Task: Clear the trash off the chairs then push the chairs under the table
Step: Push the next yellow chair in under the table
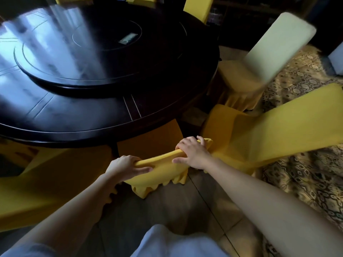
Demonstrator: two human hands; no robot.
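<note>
At the far left, a left chair [37,182] in a yellow cover stood close against the edge of the round dark table [92,115], its seat partly beneath the rim. A raised turntable [83,52] sat on the tabletop, washed with pale window glare. On it lay a small flat item [128,38], possibly a packet, though it was too blurred to name.

Below the table's near edge, the left hand [126,166] clutched the top of the middle chair [161,164]. Its fingers were curled over the yellow cloth on the far side, and the thumb was pressed along the near side. The chair's seat reached just under the table's rim, and the frilled hem of its cover hung down behind the backrest, above the tiled floor [176,210].

The right hand [193,153] gripped the same backrest top at its right end, fingers wrapped over the bunched fabric and thumb on the near side.

Further right, a right chair [278,127] in yellow stood angled away from the table, its seat outside the rim. Beyond it, a pale-backed chair [274,45] with a yellow skirt stood near the table's edge, smeared by motion. A patterned carpet [306,175] covered the floor under both.
</note>
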